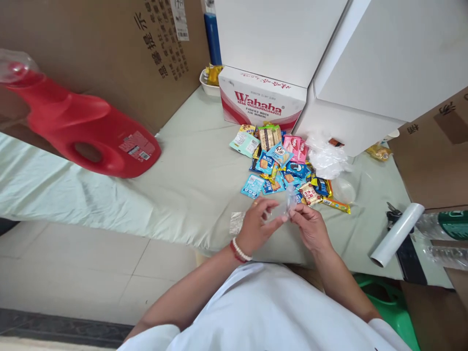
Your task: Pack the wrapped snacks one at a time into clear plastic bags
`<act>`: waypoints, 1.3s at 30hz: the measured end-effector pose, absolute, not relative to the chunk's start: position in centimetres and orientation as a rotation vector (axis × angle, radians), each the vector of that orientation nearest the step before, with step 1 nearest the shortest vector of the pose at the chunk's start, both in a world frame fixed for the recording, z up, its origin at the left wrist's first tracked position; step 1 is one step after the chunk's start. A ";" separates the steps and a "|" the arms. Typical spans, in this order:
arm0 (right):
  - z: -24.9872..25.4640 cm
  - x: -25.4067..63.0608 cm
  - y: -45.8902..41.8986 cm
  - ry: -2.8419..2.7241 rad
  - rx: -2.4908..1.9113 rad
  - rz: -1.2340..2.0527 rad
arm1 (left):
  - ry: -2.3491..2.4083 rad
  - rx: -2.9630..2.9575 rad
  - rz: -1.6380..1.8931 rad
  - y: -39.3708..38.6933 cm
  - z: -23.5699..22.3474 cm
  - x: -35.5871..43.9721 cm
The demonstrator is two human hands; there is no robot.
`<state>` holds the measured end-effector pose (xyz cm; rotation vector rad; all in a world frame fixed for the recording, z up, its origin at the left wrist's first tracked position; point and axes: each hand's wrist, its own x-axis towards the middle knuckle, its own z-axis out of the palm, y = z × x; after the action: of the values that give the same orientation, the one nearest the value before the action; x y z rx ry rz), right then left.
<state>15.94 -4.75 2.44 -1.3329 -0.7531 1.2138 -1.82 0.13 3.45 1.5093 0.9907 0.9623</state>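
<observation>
My right hand [310, 225] pinches the edge of a small clear plastic bag [290, 196] in front of my body. Beside it, my left hand [259, 219] has its fingers apart, with the thumb and index tips close to the bag; whether they touch it I cannot tell. Just beyond both hands lies a pile of wrapped snacks [280, 155] in blue, pink, yellow and white packets. A flat clear wrapper [237, 223] rests on the cloth by my left hand. Crumpled white plastic bags [327, 155] sit at the pile's right side.
A white and red Wahaha water carton [263, 100] stands behind the pile. To the left lies a big red detergent bottle [91, 129]. At the right are a white roll [398, 235], a dark phone-like slab [411, 261], keys [393, 212] and clear bottles [444, 225].
</observation>
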 end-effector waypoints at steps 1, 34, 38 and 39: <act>2.7 15.8 -4.7 -0.797 -1.329 1.208 | 0.947 1.466 0.961 0.4 3.5 -0.6; 4.8 16.7 -4.3 -0.790 -1.415 1.136 | 1.183 1.007 1.222 2.7 2.3 -4.1; 5.1 16.6 -4.4 -0.875 -1.426 1.089 | 1.187 0.933 1.219 2.9 2.2 -4.0; 5.3 16.6 -4.3 -0.866 -1.421 1.085 | 1.162 0.860 1.188 2.9 2.0 -3.9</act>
<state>16.58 -4.33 5.26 -1.4207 -0.8657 1.0847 -3.93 2.88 2.04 0.8598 1.1616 1.1885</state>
